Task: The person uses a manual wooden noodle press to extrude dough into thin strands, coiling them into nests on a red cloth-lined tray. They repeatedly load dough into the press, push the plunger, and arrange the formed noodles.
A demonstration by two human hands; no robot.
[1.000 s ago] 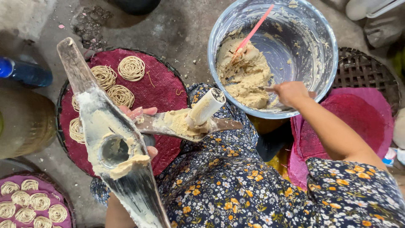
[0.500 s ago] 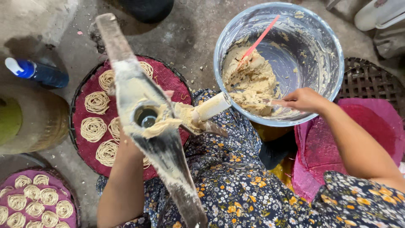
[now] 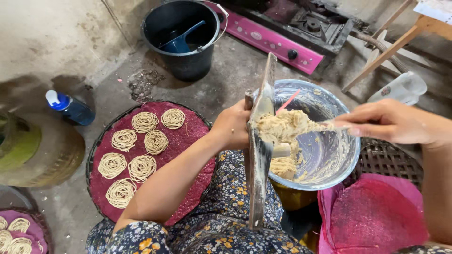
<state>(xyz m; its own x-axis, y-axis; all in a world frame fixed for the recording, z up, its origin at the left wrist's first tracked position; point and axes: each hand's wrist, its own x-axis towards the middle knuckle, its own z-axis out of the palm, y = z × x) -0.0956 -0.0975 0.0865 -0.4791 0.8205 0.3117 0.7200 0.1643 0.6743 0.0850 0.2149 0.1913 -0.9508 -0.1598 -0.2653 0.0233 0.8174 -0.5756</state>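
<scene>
Left hand (image 3: pixel 231 126) is wrapped tight round the wooden noodle press (image 3: pixel 258 155), holding it upright over the steel bowl (image 3: pixel 339 155) so spills land inside, while right hand (image 3: pixel 388 123) pinches a spoon handle, pushing the dough lump (image 3: pixel 282 128) against the press.

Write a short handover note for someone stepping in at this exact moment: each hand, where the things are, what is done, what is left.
Left hand: grips the wooden press, held upright over the lap.
Right hand: holds a dough-smeared tool, pushing a lump of dough against the press.
Steel bowl: behind the press, more dough inside.
Round tray, to the left: seven noodle coils laid out.
Done: seven coils.
Left: dough not yet in the press; part of the tray is bare.
</scene>
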